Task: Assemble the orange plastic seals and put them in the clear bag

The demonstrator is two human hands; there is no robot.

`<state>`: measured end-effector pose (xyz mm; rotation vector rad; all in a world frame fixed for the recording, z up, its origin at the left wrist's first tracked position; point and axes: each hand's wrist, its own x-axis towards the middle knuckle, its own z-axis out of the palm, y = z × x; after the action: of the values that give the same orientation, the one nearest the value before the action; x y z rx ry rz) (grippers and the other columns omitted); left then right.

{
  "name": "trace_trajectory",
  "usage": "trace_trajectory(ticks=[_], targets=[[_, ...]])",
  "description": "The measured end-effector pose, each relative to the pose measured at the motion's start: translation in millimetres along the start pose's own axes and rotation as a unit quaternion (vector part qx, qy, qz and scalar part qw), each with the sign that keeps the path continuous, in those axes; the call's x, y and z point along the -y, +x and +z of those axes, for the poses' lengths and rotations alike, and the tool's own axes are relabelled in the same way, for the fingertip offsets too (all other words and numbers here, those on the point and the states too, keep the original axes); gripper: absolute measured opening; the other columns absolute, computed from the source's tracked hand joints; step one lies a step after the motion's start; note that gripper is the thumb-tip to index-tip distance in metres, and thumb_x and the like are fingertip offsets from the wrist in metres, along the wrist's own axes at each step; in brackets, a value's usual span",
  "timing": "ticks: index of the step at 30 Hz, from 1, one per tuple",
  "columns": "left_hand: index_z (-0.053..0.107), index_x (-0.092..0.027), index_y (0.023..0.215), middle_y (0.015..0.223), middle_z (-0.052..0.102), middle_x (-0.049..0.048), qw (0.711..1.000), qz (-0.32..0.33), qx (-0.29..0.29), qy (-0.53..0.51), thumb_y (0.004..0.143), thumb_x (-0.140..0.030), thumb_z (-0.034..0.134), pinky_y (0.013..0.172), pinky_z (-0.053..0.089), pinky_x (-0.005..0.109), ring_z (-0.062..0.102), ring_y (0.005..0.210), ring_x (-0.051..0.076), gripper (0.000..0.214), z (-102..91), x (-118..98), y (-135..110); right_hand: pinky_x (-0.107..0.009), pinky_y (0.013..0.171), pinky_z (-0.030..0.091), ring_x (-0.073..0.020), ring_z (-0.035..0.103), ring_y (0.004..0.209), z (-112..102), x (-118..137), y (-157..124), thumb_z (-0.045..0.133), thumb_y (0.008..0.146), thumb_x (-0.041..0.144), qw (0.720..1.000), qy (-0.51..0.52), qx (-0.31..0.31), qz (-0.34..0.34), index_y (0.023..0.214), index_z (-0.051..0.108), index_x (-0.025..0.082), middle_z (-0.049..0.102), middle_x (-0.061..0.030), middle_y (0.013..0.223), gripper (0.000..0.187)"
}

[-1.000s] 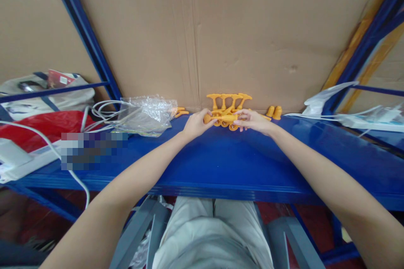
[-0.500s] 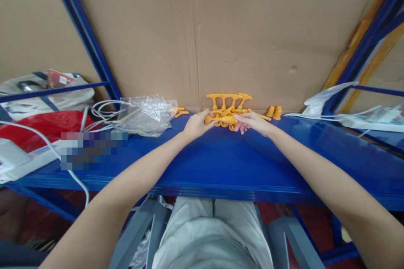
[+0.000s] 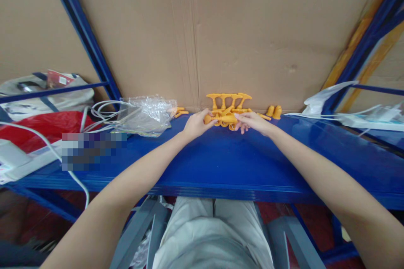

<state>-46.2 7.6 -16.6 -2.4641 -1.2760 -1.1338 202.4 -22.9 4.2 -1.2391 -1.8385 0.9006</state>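
Note:
A cluster of orange plastic parts (image 3: 227, 109) lies at the back of the blue shelf (image 3: 227, 164), against the cardboard wall. Several T-shaped orange pieces stand upright behind it. My left hand (image 3: 196, 124) is curled around the left end of an orange piece in the cluster. My right hand (image 3: 252, 121) pinches the right end of the same cluster with its fingertips. Both forearms reach forward across the shelf. Two small orange caps (image 3: 274, 112) stand just right of my right hand.
A crumpled clear plastic bag (image 3: 145, 113) and white cables (image 3: 104, 111) lie left of my hands, with small orange bits (image 3: 180, 112) beside the bag. A red bag (image 3: 47, 126) sits far left. White packaging (image 3: 328, 96) lies far right. Cardboard (image 3: 252, 38) backs the shelf.
Both hands have stayed on the orange cluster and shifted only slightly; the piece between them sits a little nearer the cardboard than one second ago.

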Motion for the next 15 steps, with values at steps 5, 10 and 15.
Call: trace_trajectory(ticks=[5, 10, 15], targets=[[0.062, -0.021, 0.097, 0.082, 0.072, 0.0013, 1.0, 0.005, -0.011, -0.005, 0.086, -0.041, 0.069, 0.068, 0.048, 0.024, 0.068, 0.075, 0.018, 0.024, 1.1, 5, 1, -0.024, 0.058, 0.052, -0.0111, 0.066, 0.062, -2, -4, 3, 0.08, 0.079, 0.036, 0.999, 0.023, -0.028, -0.027, 0.117, 0.066, 0.018, 0.074, -0.006, 0.097, 0.045], [0.063, -0.02, 0.102, 0.082, 0.07, 0.0012, 1.0, 0.011, -0.009, -0.02, 0.088, -0.04, 0.067, 0.069, 0.049, 0.024, 0.067, 0.074, 0.017, 0.025, -0.4, 7, 3, -0.029, 0.065, 0.058, -0.0125, 0.067, 0.064, -1, -5, 4, 0.083, 0.073, 0.025, 0.996, 0.05, -0.053, -0.053, 0.107, 0.068, 0.016, 0.073, -0.0047, 0.091, 0.038], [0.049, -0.02, 0.136, 0.097, 0.07, 0.0042, 0.999, -0.02, -0.024, -0.036, 0.095, -0.037, 0.056, 0.077, 0.053, 0.028, 0.068, 0.082, 0.017, 0.046, -3.4, 19, 7, -0.035, 0.064, 0.059, -0.014, 0.064, 0.054, -7, -9, 9, 0.083, 0.075, 0.031, 0.987, 0.035, -0.152, -0.044, 0.099, 0.068, 0.016, 0.073, -0.006, 0.083, 0.032]])
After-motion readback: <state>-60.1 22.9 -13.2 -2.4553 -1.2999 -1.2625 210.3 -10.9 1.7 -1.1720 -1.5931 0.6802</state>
